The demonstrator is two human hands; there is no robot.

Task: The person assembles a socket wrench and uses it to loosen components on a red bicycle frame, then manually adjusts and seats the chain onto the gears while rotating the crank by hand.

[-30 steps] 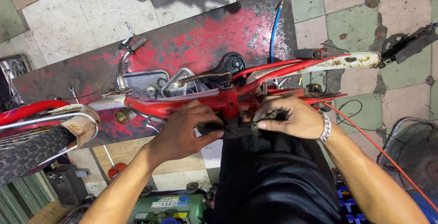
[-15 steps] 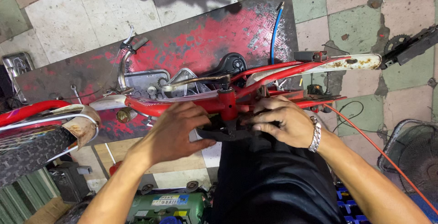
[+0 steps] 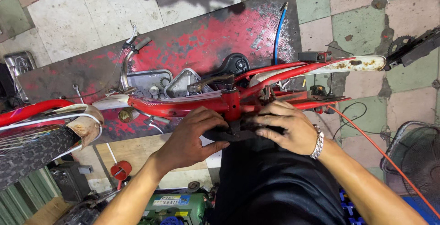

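Both hands are closed on a dark, flat part [image 3: 236, 132] that is pressed against the underside of the red bicycle frame [image 3: 183, 107], just below the frame's upright tube. What the dark part is cannot be told. The left hand [image 3: 190, 138] is curled round its left end, thumb beneath and fingers on top; the right hand [image 3: 286, 128] is laid over its right end with the fingers spread flat and pointed inward, so that the fingertips of the two hands nearly meet. A metal wristwatch [image 3: 317, 142] is worn on the right wrist. Both forearms are brought up from the lower edge, one on each side of a black-clothed lap [image 3: 270, 183]. Beyond the grip, a red-painted metal plate [image 3: 220, 32] is laid on the tiled floor, with a blue hose [image 3: 277, 34] across it. To the left, a tyre [image 3: 32, 154] and mudguard [image 3: 87, 119] are seen; to the right, an orange cable [image 3: 380, 154] is run past a fan grille [image 3: 417, 161].
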